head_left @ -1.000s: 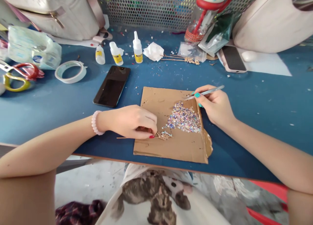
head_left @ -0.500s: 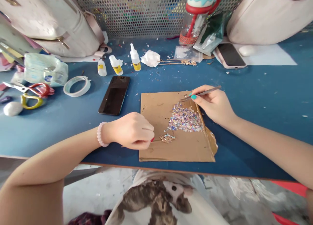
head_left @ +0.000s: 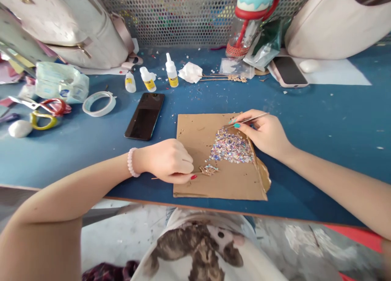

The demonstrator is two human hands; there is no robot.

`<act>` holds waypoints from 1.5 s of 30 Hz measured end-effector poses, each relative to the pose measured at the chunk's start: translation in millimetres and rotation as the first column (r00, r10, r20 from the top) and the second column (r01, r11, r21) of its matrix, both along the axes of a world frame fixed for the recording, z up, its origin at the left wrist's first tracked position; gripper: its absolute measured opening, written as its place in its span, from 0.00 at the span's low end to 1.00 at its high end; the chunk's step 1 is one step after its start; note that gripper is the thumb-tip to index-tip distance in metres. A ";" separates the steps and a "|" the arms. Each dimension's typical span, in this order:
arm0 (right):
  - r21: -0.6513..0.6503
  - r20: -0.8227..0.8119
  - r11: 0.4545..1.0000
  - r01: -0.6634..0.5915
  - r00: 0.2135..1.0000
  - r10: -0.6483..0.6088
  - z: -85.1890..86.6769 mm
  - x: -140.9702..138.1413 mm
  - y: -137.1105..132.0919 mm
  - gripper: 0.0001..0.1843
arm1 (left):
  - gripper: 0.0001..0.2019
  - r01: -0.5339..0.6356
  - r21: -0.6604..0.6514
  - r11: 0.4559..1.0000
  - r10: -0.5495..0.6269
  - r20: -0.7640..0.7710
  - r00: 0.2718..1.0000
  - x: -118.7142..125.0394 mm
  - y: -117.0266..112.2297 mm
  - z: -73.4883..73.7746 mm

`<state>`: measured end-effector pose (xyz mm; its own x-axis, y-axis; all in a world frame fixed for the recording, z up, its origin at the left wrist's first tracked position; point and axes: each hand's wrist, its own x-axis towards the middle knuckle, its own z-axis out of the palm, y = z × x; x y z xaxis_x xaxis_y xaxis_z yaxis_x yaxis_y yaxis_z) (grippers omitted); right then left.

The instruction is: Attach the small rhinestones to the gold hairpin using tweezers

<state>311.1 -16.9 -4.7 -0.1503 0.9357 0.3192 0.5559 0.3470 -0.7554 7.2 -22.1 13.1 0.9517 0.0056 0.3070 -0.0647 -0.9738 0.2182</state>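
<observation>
Blue tabletop (head_left: 324, 122) runs beneath my work, a cardboard sheet (head_left: 226, 187) near its front edge. My left hand (head_left: 168, 161) grips the thin stem of a gold sprig (head_left: 209, 170), whose glinting head lies over the cardboard's near half. Beyond it spreads a heap of sparkly bits (head_left: 232, 148); my right hand (head_left: 270, 134) pinches tweezers (head_left: 255, 117), tips at the heap's far edge. Farther off, three small bottles (head_left: 172, 75) stand before a perforated screen (head_left: 180, 26).
</observation>
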 end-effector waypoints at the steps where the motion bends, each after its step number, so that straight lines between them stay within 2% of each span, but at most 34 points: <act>1: 0.000 0.009 1.000 -0.003 1.000 0.003 0.7 -0.5 -0.1 0.07 | 0.20 0.003 0.002 1.000 -0.003 -0.003 1.000 0.0 0.2 -0.7; 12: 0.034 0.097 0.999 0.009 0.995 -0.013 3.4 -4.0 -2.1 0.06 | 0.21 -0.001 0.006 1.000 0.001 -0.020 1.000 2.2 0.9 2.0; 27: 0.053 0.100 0.999 0.004 0.995 -0.009 3.6 -5.8 -0.1 0.05 | 0.21 -0.009 0.060 0.998 0.011 -0.040 0.999 2.6 -2.0 3.2; 34: 0.117 0.094 0.993 0.024 0.995 -0.035 -1.0 -2.1 -0.6 0.06 | 0.21 -0.010 0.089 0.996 0.014 -0.044 0.999 2.4 -2.6 4.2; 45: 0.096 0.101 0.995 -0.017 0.995 0.007 -2.3 -1.9 0.0 0.05 | 0.22 -0.011 0.120 0.993 0.013 -0.021 1.000 5.3 -7.1 3.7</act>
